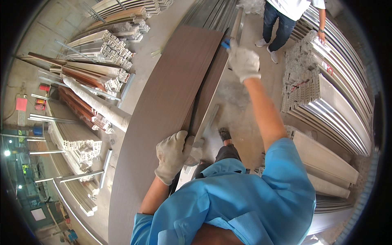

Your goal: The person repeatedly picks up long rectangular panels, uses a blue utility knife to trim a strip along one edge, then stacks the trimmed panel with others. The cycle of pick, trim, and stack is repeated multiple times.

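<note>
A long brown panel (171, 77) with fine grain lines lies lengthwise before me. Along its right side runs a narrower brown strip (209, 86), with a dark gap or black edging between the two. My left hand (173, 155), in a pale work glove, is closed at the panel's right edge near my body, its fingertips curled into the dark gap. Farther off, my right hand (243, 62), gloved too, is closed around a small blue tool (226, 43) by the strip's far end. Only the tool's blue part shows, so its exact kind is unclear.
Bundles of long profiles (114, 45) fill racks on the left. To the right are stacked wrapped profiles (304, 73). A person (281, 20) in a white top stands far right, one hand on that stack. Grey metal lengths (208, 14) lie beyond the panel.
</note>
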The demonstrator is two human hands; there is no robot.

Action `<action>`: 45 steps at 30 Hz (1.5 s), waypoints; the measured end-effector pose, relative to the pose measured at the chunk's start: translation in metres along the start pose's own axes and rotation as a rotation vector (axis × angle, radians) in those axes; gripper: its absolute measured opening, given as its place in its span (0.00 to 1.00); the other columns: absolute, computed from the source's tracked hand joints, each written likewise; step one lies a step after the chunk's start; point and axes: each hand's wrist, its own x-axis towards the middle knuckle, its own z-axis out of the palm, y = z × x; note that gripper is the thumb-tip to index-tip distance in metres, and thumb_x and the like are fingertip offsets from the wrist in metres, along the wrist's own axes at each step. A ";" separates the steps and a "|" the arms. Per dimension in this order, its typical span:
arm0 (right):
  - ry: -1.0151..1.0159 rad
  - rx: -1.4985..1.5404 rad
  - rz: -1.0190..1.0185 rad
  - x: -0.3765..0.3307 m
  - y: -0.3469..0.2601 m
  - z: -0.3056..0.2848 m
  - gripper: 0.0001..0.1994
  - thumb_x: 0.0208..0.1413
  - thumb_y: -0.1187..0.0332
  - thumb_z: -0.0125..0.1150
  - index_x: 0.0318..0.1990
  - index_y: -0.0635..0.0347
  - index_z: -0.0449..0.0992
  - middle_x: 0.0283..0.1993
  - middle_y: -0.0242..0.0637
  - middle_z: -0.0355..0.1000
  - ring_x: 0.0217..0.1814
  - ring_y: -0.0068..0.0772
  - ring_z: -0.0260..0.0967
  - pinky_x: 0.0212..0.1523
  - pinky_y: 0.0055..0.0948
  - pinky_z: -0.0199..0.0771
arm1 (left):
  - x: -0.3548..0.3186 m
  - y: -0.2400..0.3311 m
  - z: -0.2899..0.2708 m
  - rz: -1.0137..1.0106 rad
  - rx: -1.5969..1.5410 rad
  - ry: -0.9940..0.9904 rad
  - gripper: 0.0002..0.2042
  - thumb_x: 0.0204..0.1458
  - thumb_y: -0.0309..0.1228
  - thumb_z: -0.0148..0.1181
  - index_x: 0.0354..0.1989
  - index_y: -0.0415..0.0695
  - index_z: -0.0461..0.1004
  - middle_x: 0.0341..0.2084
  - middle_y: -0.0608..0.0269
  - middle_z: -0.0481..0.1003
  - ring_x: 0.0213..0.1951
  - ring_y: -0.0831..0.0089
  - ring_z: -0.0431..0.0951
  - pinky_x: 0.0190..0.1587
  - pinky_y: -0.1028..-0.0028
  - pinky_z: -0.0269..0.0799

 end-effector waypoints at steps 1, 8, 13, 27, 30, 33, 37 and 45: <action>0.010 0.004 0.006 0.015 0.006 0.002 0.13 0.64 0.59 0.49 0.48 0.57 0.71 0.32 0.49 0.78 0.35 0.54 0.79 0.33 0.51 0.78 | 0.000 0.000 -0.001 0.006 -0.010 0.000 0.09 0.52 0.35 0.61 0.33 0.42 0.75 0.25 0.53 0.77 0.28 0.53 0.79 0.31 0.60 0.73; -0.068 0.034 0.010 -0.003 -0.009 -0.005 0.13 0.64 0.58 0.49 0.46 0.57 0.71 0.34 0.49 0.79 0.39 0.56 0.78 0.38 0.53 0.77 | -0.008 0.005 -0.016 -0.163 -0.132 -0.099 0.10 0.55 0.34 0.59 0.40 0.40 0.74 0.26 0.49 0.78 0.31 0.49 0.79 0.34 0.55 0.73; -0.033 0.066 -0.092 -0.111 -0.059 -0.033 0.17 0.63 0.58 0.51 0.53 0.57 0.71 0.32 0.48 0.78 0.36 0.54 0.78 0.34 0.49 0.78 | -0.055 0.002 -0.036 -0.210 -0.403 -0.144 0.13 0.59 0.31 0.56 0.48 0.37 0.72 0.22 0.50 0.76 0.24 0.57 0.78 0.31 0.63 0.72; -0.055 0.113 -0.131 -0.170 -0.075 -0.058 0.18 0.62 0.55 0.51 0.56 0.46 0.74 0.40 0.45 0.79 0.43 0.52 0.78 0.43 0.50 0.78 | -0.248 -0.023 -0.103 -0.490 -0.472 -0.007 0.06 0.59 0.27 0.58 0.40 0.37 0.73 0.19 0.58 0.72 0.21 0.71 0.70 0.26 0.72 0.66; -0.127 0.026 -0.038 -0.125 -0.070 -0.058 0.17 0.62 0.53 0.51 0.54 0.42 0.76 0.47 0.43 0.78 0.48 0.50 0.77 0.48 0.49 0.76 | -0.294 -0.025 -0.111 -0.513 -0.380 0.084 0.05 0.59 0.27 0.58 0.34 0.37 0.74 0.18 0.60 0.71 0.20 0.75 0.68 0.25 0.73 0.64; -0.152 -0.065 -0.031 -0.093 -0.069 -0.050 0.16 0.62 0.52 0.50 0.52 0.41 0.77 0.50 0.41 0.78 0.51 0.49 0.76 0.51 0.48 0.75 | -0.325 -0.025 -0.111 -0.454 -0.171 0.172 0.06 0.59 0.29 0.60 0.36 0.39 0.73 0.19 0.55 0.72 0.20 0.66 0.71 0.26 0.70 0.67; -0.163 -0.051 -0.013 -0.092 -0.063 -0.044 0.16 0.63 0.52 0.49 0.49 0.47 0.78 0.50 0.40 0.78 0.54 0.48 0.75 0.53 0.46 0.74 | -0.350 -0.031 -0.116 -0.449 -0.045 0.171 0.08 0.57 0.33 0.62 0.34 0.43 0.72 0.20 0.54 0.72 0.22 0.55 0.74 0.27 0.62 0.67; -0.106 -0.103 -0.014 -0.138 -0.101 -0.040 0.16 0.62 0.56 0.48 0.48 0.52 0.77 0.45 0.45 0.79 0.51 0.51 0.76 0.50 0.48 0.75 | -0.351 -0.075 -0.109 -0.068 0.005 0.161 0.08 0.49 0.30 0.66 0.27 0.44 0.71 0.19 0.57 0.72 0.23 0.55 0.74 0.28 0.61 0.67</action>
